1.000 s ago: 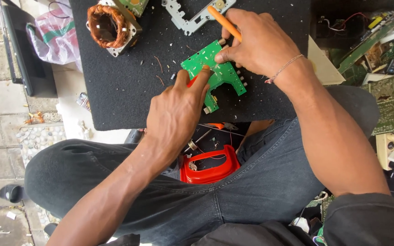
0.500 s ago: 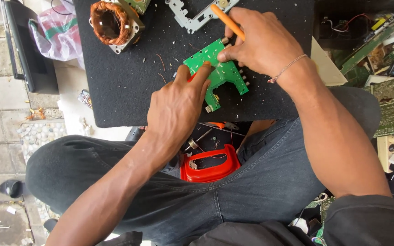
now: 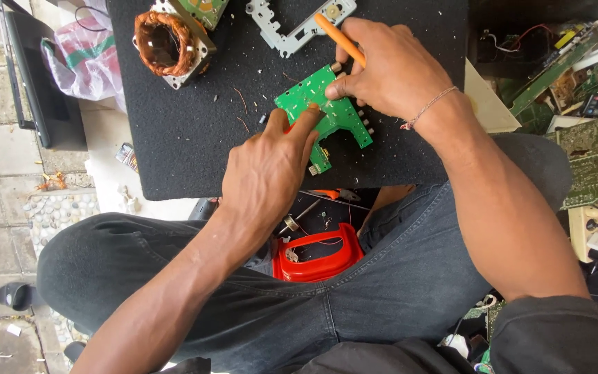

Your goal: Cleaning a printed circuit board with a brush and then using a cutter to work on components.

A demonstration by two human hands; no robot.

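The green circuit board [image 3: 325,109] lay flat on the black surface [image 3: 195,145], near that pad's front edge and a little right of its middle. The left hand [image 3: 271,170] came in from six o'clock and pressed the board down with its forefinger laid along the board's left edge; its other fingers were curled loosely, so the grip was not closed on anything, only bearing down on the board. The right hand [image 3: 392,69] sat at the board's two o'clock side, its grip closed around an orange tool [image 3: 339,39] whose handle stuck out toward eleven o'clock; thumb and forefinger pinched together right at the board's upper edge, and the working tip was hidden beneath the fingers. A thin bracelet [image 3: 427,107] circled that wrist.

At ten o'clock from the board, well apart from it, stood a copper coil [image 3: 167,41] in its metal frame. At twelve o'clock lay a grey metal bracket [image 3: 292,31], just beside the orange tool. Small bits of debris were scattered over the surface between these.

Below the surface's front edge, at six o'clock, a red plastic frame [image 3: 316,263] rested between the person's knees. At three o'clock, off the pad, a pile of other circuit boards [image 3: 576,138] and wires lay heaped.
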